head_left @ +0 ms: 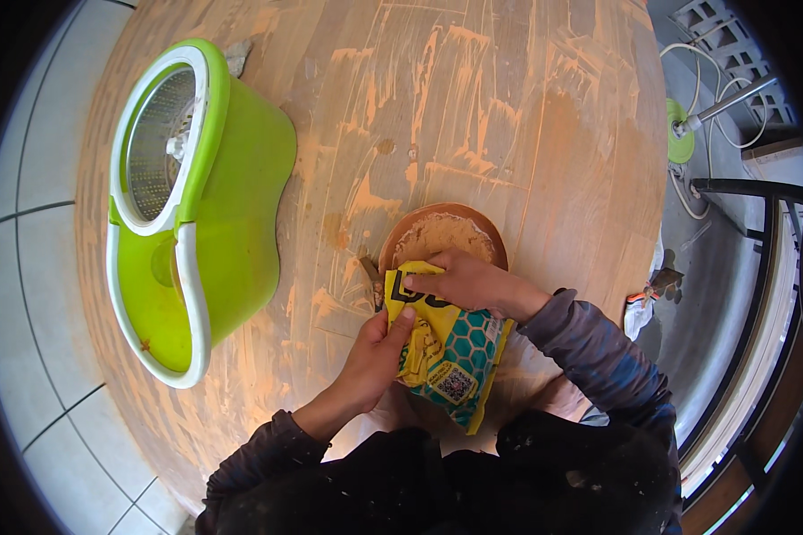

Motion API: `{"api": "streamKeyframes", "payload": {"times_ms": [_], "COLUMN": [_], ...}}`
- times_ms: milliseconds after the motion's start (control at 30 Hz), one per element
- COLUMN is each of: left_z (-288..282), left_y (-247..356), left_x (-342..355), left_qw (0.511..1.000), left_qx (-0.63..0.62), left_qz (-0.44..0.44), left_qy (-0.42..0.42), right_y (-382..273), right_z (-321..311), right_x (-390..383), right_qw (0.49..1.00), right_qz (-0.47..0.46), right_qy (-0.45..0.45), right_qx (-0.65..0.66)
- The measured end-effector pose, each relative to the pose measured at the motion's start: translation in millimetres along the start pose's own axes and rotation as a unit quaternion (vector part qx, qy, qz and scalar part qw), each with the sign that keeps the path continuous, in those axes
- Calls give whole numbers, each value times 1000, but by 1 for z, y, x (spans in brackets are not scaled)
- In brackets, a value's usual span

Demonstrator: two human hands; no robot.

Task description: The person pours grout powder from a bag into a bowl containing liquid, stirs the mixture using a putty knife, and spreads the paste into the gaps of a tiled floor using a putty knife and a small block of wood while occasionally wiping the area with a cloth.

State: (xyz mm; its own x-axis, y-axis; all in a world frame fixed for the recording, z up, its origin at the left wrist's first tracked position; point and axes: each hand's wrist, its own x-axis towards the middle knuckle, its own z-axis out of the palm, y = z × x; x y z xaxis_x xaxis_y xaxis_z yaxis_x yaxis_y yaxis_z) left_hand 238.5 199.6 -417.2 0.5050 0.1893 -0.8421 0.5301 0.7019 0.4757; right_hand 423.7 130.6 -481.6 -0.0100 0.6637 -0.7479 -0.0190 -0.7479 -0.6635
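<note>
A yellow and teal plastic bag [446, 366] is held in both hands in front of my body. My left hand [379, 357] pinches its left side with the thumb on the front. My right hand [468, 285] grips the bag's top with fingers closed on it. Just beyond the bag, an orange-brown bowl [443, 212] holds pale tan powder [442, 238]. Partly hidden at the bowl's left, a brownish tool [370, 276] lies too obscured to identify.
A green mop bucket [241, 241] with a steel spinner basket stands at the left. A greyish piece [239, 53] lies behind it. The wooden surface [509, 116] has orange smears. At right, beyond it, are a metal pole on a green disc [681, 129], white hoses and black railing [749, 187].
</note>
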Motion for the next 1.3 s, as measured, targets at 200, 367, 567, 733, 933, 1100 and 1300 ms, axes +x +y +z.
{"api": "streamKeyframes", "payload": {"times_ms": [200,367,567,733,933,1100,1300], "left_z": [4,8,15,4,5,5,5], "left_y": [2,8,3,-38,-21,-23,6], "left_x": [17,24,16,11,-5,4,-23], "left_qw": [999,998,996,996,994,988,960], "left_qx": [19,41,76,75,54,142,222], "left_qz": [34,41,-15,-16,-83,52,151], "left_qy": [33,21,-47,-46,-37,-41,-85], "right_y": [-6,0,17,9,37,48,39], "right_z": [-8,-7,-4,18,23,23,21], "right_x": [-4,-15,-54,-75,-83,-91,-131], "right_qw": [997,986,984,982,960,955,959], "right_qz": [-26,-47,-31,28,34,-28,-234], "right_qy": [57,77,68,26,15,41,156], "right_qx": [40,143,163,184,277,293,37]}}
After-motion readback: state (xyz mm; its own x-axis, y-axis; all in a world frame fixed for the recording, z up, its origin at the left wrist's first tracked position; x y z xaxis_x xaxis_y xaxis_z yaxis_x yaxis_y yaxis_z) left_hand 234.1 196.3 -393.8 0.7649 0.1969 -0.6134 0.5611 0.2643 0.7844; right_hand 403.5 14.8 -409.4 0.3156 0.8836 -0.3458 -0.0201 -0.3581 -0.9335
